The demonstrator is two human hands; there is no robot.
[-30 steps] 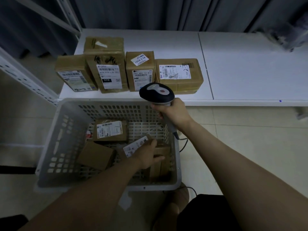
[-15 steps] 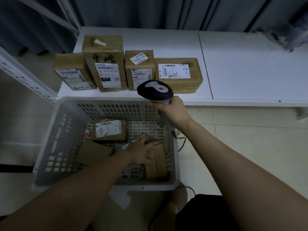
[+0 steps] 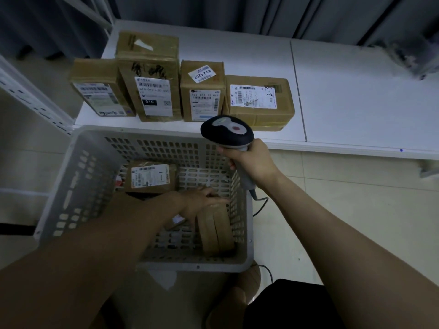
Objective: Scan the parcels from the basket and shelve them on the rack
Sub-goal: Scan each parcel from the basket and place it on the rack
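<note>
Reaching further right than half second ago with left hand [image 3: 202,200], fingers [image 3: 217,198] laid over top edge of upright parcel [image 3: 215,231] by right wall of basket [image 3: 78,186]; cannot tell if clamped. Gripping scanner [image 3: 226,131] by handle in right hand [image 3: 251,162] above rim. Picking step; next needs firm pinch, lift, label turned to scanner.

Exposure: dim throughout, with a cool blue-grey cast; the light source lay out of frame. Brightest zone: the white bench [image 3: 356,96], flat and without glare. Shadows: soft-edged, deepest under the forearms inside the basket [image 3: 71,186] and in the bottom corners. Focus: the scanner [image 3: 226,132] head and larger print on the parcel labels [image 3: 155,96] were crisp; fine print was unreadable. Blur: the left hand [image 3: 202,200] was slightly smeared, the top right corner heavily so. Distortion: wide-angle bowing of the bench edge and rack upright [image 3: 31,96].
</note>
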